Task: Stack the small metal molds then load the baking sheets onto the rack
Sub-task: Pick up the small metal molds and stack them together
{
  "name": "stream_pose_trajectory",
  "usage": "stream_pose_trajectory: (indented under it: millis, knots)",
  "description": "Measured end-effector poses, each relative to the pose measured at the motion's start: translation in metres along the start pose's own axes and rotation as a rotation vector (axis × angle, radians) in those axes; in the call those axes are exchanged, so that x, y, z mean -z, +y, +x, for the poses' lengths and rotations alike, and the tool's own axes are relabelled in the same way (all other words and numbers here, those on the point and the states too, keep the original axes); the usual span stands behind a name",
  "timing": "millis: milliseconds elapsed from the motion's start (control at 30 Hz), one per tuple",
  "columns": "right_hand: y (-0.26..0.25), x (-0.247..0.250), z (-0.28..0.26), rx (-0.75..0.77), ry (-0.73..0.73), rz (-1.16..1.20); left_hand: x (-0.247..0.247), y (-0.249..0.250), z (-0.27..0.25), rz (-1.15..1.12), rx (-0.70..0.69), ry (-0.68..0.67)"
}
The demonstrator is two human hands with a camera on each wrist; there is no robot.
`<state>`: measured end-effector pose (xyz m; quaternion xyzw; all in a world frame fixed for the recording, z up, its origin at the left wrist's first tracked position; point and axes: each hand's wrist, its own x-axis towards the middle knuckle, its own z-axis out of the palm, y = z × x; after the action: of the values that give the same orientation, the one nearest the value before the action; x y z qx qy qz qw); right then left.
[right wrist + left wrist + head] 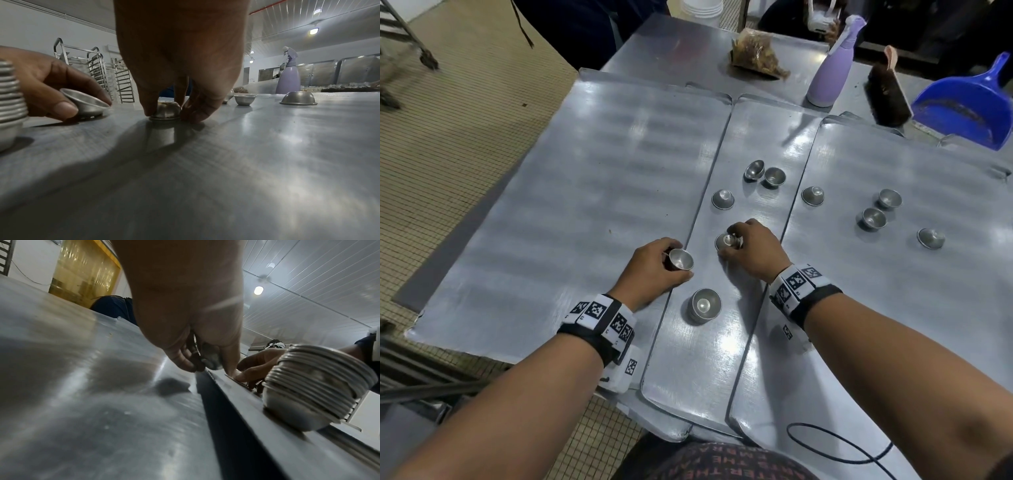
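Three baking sheets lie side by side on the table, left (585,192), middle (722,359) and right (911,301). My left hand (674,262) grips one small metal mold (683,260) tilted at the left sheet's edge; the right wrist view shows the mold (86,102) too. My right hand (729,245) pinches an upside-down mold (166,110) that rests on the middle sheet. A stack of molds (705,305) stands just in front of both hands, the stack (320,386) showing several rims. Several loose molds lie beyond, such as one (723,199) on the middle sheet and one (930,238) on the right.
At the table's back stand a purple spray bottle (832,75), a brush (887,96), a blue dustpan (969,102) and a bag of scraps (756,54). Tall metal racks (98,71) stand by the far wall. A black cable (842,448) loops near my body.
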<state>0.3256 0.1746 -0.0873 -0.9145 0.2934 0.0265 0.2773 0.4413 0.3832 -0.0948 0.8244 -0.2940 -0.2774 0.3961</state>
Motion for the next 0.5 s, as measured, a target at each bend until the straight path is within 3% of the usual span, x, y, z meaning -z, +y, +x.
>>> stream_pose_trajectory:
  millis: [333, 500]
  knots:
    - [0.001, 0.002, -0.004, -0.021, -0.004, 0.024, 0.001, 0.01, 0.0, 0.014, -0.053, 0.018]
    - [0.001, 0.004, -0.01, 0.013, 0.059, 0.082, -0.002, 0.005, 0.004, -0.107, -0.002, 0.034]
